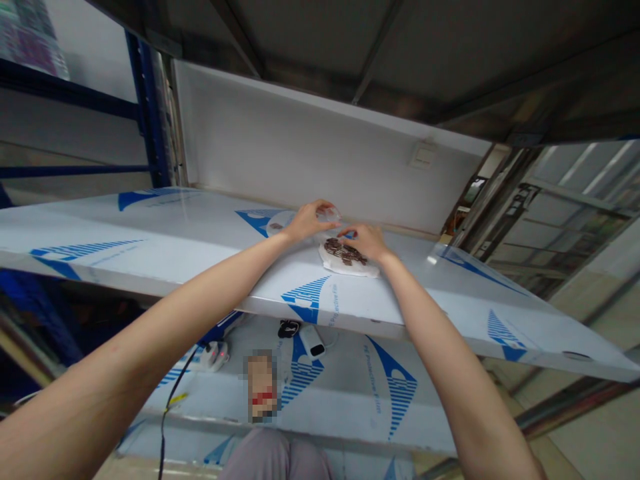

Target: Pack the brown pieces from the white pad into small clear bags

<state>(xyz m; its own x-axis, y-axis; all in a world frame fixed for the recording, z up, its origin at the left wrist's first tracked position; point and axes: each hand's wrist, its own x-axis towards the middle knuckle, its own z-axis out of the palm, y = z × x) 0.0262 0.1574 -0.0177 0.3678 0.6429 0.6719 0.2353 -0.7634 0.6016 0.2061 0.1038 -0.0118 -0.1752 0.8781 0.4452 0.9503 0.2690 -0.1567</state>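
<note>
Gripping a clear plastic piece [329,214], left hand [313,221] closed; right hand [363,241] half-open over dark scraps [344,251].

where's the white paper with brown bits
In the head view, the white paper lies on the film-covered shelf under the right hand, with the left hand to its left.

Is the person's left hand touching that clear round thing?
Touching. The head view shows the left hand closed around the edge of the clear round thing, with no gap between them.
</note>
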